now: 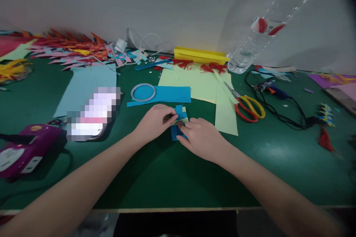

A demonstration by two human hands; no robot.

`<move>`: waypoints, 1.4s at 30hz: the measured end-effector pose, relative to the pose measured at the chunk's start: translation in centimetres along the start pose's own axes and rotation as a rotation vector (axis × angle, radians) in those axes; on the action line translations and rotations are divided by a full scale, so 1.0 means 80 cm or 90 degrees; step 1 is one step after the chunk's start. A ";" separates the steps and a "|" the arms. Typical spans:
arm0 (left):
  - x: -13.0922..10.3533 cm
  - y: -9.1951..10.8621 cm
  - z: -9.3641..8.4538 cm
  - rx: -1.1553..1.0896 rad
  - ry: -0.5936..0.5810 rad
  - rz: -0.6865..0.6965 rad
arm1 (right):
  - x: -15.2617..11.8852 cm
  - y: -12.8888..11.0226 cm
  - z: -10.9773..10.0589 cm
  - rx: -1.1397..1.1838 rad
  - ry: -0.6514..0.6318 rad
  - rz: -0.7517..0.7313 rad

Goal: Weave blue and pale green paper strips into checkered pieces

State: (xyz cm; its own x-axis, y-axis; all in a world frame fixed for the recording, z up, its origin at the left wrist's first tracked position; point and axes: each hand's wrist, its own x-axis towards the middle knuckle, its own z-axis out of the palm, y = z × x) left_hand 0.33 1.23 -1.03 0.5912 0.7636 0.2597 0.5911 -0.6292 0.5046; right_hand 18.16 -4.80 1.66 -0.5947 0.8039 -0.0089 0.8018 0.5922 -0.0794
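Small blue and pale-green woven paper strips (179,112) lie on the green table between my hands. My left hand (157,122) pinches the left edge of the piece with thumb and forefinger. From the right, my right hand (201,137) presses in with bent fingers on the strips' lower part, partly covering them. Just behind the piece lie a blue paper sheet (174,94) and a tape roll (142,92) resting on its left end. Scissors (249,107) with red and yellow handles lie to the right, beside a pale-green paper strip (226,114).
A phone (94,114) and a purple power adapter (27,148) are at left. Folded orange and pink paper pieces (78,50) line the wall. A tall clear bottle (258,40) stands at the back right, near black cables (278,109). The table's front edge (178,210) is close.
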 end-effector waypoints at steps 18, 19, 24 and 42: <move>0.000 -0.004 -0.001 -0.021 -0.001 -0.008 | 0.020 0.033 -0.011 0.052 -0.046 -0.021; 0.000 -0.004 -0.002 -0.025 -0.004 -0.007 | 0.021 0.033 -0.009 0.060 -0.038 -0.014; 0.000 -0.004 -0.001 -0.030 -0.004 -0.014 | 0.023 0.034 0.010 0.159 0.018 0.048; -0.009 -0.007 0.004 0.002 -0.013 0.014 | 0.021 0.049 0.021 0.174 0.060 -0.044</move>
State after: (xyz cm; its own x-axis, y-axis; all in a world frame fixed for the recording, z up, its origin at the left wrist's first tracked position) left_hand -0.26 0.99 -1.78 0.6155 0.7460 0.2542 0.5788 -0.6468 0.4966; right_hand 20.20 -1.21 -0.36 -0.6290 0.7713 0.0971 0.7066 0.6193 -0.3423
